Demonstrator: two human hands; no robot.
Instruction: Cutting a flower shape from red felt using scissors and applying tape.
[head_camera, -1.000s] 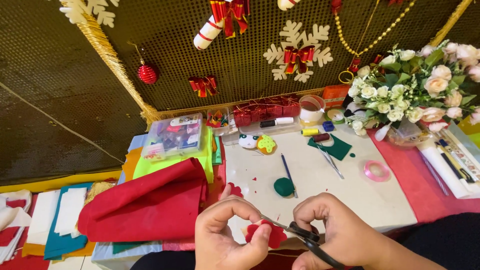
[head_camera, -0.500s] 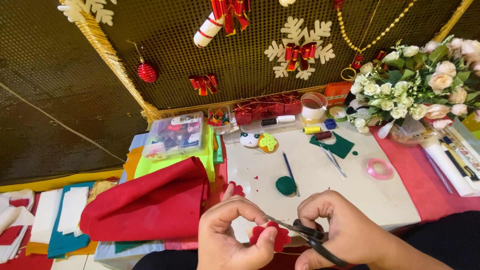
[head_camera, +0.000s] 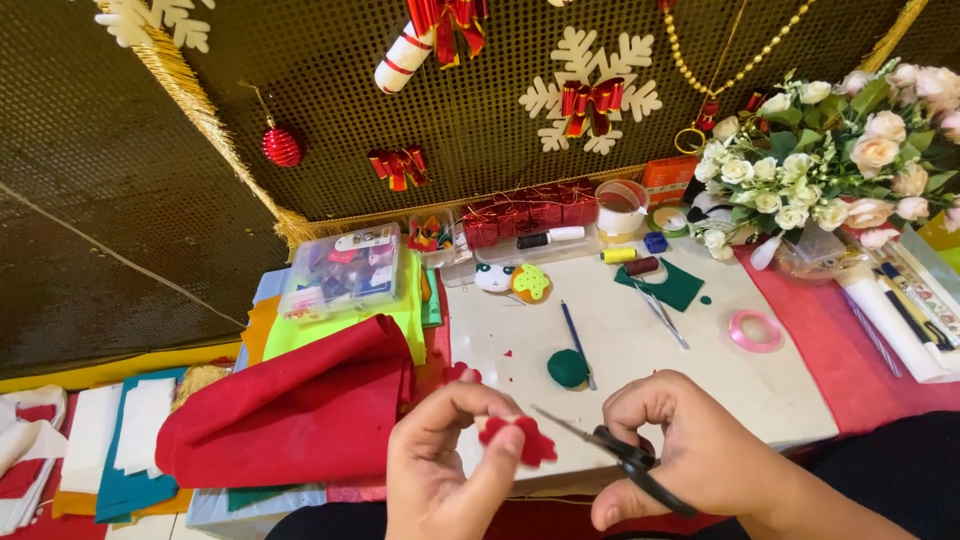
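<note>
Right at the bottom centre, a small red felt flower (head_camera: 518, 438) with scalloped petals is pinched between the thumb and fingers of the left hand (head_camera: 445, 470), held up just above the near edge of the white work board (head_camera: 700, 370). The right hand (head_camera: 690, 455) is curled tight through the black handles of a pair of scissors (head_camera: 600, 448), and the slim blades point left, their tip right at the flower's edge; whether they are actually biting into the felt, I cannot tell. Just behind the hands, a round green felt piece (head_camera: 567, 368) lies on the board beside a blue pen (head_camera: 577, 343). To the left, a big fold of red felt (head_camera: 290, 415) is heaped over lime green sheets, with a clear plastic box (head_camera: 342, 270) of small bits behind it. Off to the right sits a pink ribbon roll (head_camera: 755, 330), and beyond that a bouquet of white and pale pink roses (head_camera: 830, 160).
</note>
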